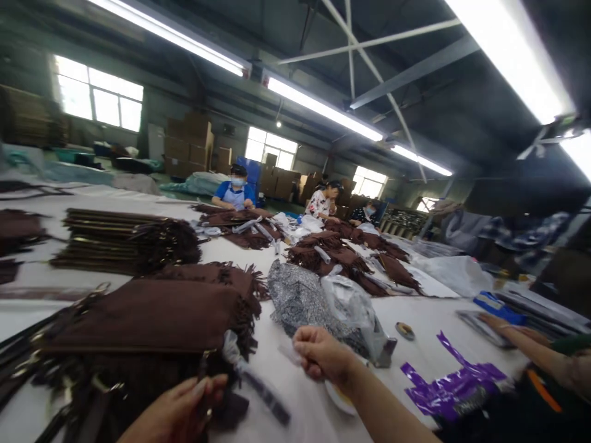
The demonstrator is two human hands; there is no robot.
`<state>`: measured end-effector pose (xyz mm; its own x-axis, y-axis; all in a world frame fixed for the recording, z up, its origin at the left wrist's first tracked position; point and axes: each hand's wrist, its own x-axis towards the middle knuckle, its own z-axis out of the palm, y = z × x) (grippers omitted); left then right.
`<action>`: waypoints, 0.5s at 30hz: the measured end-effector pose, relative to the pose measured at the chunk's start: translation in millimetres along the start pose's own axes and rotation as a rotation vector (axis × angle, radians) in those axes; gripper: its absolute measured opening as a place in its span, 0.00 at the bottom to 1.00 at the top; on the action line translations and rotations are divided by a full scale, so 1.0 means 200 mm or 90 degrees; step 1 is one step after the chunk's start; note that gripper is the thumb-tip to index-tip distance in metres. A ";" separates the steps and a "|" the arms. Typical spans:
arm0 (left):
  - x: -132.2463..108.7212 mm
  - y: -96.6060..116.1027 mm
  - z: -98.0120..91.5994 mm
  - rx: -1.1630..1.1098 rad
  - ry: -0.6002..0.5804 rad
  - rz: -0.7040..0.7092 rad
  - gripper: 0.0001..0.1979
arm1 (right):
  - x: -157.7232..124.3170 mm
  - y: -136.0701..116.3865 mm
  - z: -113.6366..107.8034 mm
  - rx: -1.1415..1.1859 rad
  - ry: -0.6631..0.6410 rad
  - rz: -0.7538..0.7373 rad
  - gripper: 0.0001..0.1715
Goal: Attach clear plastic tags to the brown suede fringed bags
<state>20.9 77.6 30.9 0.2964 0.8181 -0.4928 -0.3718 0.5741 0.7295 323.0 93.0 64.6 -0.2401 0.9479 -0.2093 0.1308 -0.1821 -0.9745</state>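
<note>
A dark brown fringed bag (152, 314) lies on top of a pile of similar bags at the left. My left hand (184, 403) is closed at the bag's near edge, its fingertips pinching a dark brown pull with metal fittings. To the right, my right hand (323, 354) is raised above the table, thumb and forefinger pinched on a small clear strip (290, 354), which is blurred. Between the hands lies a dark strap end in a clear plastic sleeve (261, 381), touching the bag's fringed side.
Beyond my right hand are a grey patterned bundle (298, 292), a clear plastic bag (348, 301) and a tape roll (405, 331). A purple bag (455, 384) lies beside a co-worker's arm (530, 347). Stacked brown bags (111, 240) stand at left; several people sit across the table.
</note>
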 end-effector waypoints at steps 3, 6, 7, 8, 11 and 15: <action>-0.06 0.00 -0.01 -0.039 -0.129 0.011 0.20 | -0.01 -0.03 0.29 0.040 -0.145 0.072 0.17; -0.10 -0.04 -0.03 -0.045 -0.201 0.045 0.16 | 0.05 -0.05 0.49 0.003 -0.125 0.079 0.13; -0.11 -0.06 -0.04 -0.027 -0.204 0.061 0.15 | 0.08 -0.06 0.53 -0.016 -0.105 0.074 0.12; -0.12 -0.08 -0.06 0.001 -0.196 0.080 0.16 | 0.10 -0.06 0.57 -0.037 -0.085 0.066 0.12; -0.11 -0.13 -0.11 0.104 -0.124 0.134 0.19 | 0.13 -0.06 0.64 -0.040 -0.018 0.027 0.15; -0.10 -0.17 -0.13 0.102 -0.100 0.160 0.20 | 0.07 0.00 0.70 0.122 0.081 0.075 0.25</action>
<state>4.2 42.9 2.7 0.3491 0.9114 -0.2181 -0.3105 0.3321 0.8907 185.6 68.8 49.7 -0.1093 0.9402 -0.3227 -0.0372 -0.3283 -0.9438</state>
